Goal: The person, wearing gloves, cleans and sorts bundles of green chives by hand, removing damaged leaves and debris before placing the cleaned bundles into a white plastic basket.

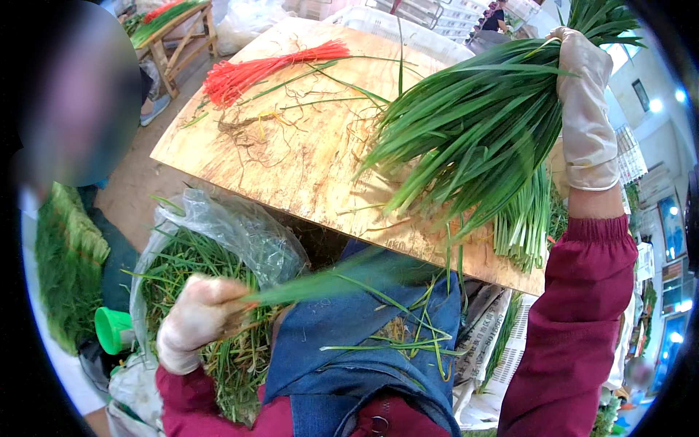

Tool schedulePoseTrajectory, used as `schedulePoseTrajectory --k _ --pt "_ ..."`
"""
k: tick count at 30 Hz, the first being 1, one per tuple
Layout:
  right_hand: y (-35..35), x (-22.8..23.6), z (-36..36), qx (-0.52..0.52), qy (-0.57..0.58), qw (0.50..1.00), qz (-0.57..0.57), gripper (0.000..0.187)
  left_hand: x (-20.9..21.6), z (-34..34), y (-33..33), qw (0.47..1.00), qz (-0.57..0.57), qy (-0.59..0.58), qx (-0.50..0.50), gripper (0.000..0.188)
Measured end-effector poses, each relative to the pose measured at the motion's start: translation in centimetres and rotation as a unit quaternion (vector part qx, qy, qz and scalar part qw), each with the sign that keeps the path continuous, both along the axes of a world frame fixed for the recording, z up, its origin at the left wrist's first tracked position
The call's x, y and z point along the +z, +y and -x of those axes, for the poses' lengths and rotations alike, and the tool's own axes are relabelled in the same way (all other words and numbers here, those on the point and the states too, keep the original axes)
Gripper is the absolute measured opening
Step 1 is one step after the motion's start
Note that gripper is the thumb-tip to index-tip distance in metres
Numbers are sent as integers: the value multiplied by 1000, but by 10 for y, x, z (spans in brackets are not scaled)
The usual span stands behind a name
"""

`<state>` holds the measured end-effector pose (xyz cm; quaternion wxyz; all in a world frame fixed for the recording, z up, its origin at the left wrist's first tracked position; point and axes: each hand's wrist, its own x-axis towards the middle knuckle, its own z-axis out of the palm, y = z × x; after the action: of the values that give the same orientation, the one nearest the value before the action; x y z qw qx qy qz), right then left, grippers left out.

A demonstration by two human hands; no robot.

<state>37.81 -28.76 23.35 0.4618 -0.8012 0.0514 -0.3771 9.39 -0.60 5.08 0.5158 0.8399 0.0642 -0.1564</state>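
Raised at the right, my gloved right hand (585,87) is closed round a thick bunch of green chives (480,116), whose leaves hang down over the wooden board. My left hand (200,313), in a whitish glove, pinches a few chive leaves (328,280), blurred by motion and stretching toward my lap. Below and beside that hand, a clear plastic bag (247,233) holds loose leaves and scraps (226,371). On the board's right edge lies another bundle of chives (526,226), its pale stem ends toward me.
The wooden board (247,167) carries red ties (273,69), stray leaves and dry roots (251,130). Scraps lie on my blue apron (349,328). A green bucket (114,330) and more greens (65,255) are at the left, beside another person. A clear plastic crate (408,30) stands behind the board.
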Motion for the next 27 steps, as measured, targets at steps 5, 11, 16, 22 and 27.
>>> schedulePoseTrajectory --k 5,11,16,22,27 --pt "10 5 4 13 -26 999 14 24 -54 102 76 836 -538 75 82 30" --pt "-23 0 -7 -18 -33 995 87 25 -41 -30 -76 964 2 -264 -39 33" --pt "-26 11 -10 40 20 997 -57 25 -59 -117 -140 911 -109 -373 141 29" --pt "-58 -5 15 193 -29 980 32 20 -58 -136 -161 846 -99 -490 188 38" --pt "-53 2 21 253 8 959 -126 22 -61 -137 -158 912 49 -396 94 40"
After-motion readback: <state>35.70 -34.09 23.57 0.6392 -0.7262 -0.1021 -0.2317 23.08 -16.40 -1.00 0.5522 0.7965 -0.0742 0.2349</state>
